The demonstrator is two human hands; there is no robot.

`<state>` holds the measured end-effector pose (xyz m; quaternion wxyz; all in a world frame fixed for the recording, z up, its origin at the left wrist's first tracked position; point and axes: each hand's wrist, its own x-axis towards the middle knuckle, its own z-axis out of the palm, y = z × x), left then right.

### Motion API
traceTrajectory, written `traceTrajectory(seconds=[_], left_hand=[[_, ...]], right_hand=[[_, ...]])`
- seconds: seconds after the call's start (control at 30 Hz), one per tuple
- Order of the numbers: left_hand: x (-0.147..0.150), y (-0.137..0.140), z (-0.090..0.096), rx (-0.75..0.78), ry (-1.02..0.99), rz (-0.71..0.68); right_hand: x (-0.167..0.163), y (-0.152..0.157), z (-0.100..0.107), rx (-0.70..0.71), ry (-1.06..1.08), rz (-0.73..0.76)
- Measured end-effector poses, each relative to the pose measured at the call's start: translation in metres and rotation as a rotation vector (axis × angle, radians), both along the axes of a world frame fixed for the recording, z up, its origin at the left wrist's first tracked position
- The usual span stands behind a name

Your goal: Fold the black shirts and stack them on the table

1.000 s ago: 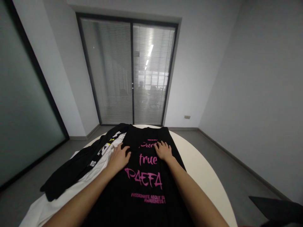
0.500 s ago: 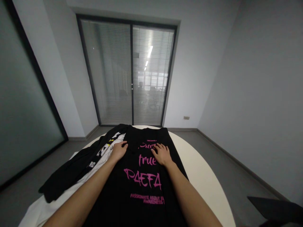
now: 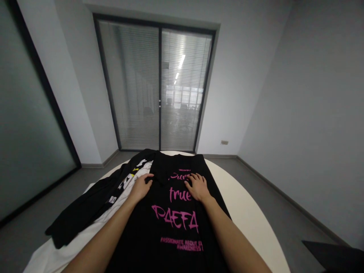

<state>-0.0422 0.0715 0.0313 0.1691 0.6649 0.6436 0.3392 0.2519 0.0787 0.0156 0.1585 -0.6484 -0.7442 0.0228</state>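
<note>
A black T-shirt with pink lettering lies flat and lengthwise in front of me, its right side folded over so that some words are cut off. My left hand rests at the shirt's left edge, thumb and forefinger apart, with no cloth visibly pinched. On the upper right of the print lies my right hand, palm down with fingers spread, covering part of a word. Beside my left forearm are a black garment with white and yellow print and a white cloth, both partly under or next to the T-shirt.
A round cream table carries the clothes, its right side bare along the curved edge. Beyond it stands a glazed door with blinds. A dark object juts in at the lower right, its kind unclear.
My left thumb and forefinger have spread slightly at the shirt's left edge. The right hand stays on the print. The view has shifted a little.
</note>
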Motion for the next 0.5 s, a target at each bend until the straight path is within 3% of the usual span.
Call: traceTrajectory(seconds=[0.2,0.37,0.5], left_hand=[[-0.011,-0.014,-0.009,-0.029,0.106,0.135],[-0.011,-0.02,-0.003,-0.085,0.128,0.15],[-0.004,-0.026,0.001,-0.038,0.136,0.139]], right_hand=[[-0.023,0.007,0.024,-0.06,-0.016,-0.019],[-0.079,0.029,0.054,-0.112,0.135,0.04],[-0.128,0.044,0.064,-0.125,0.211,0.061]])
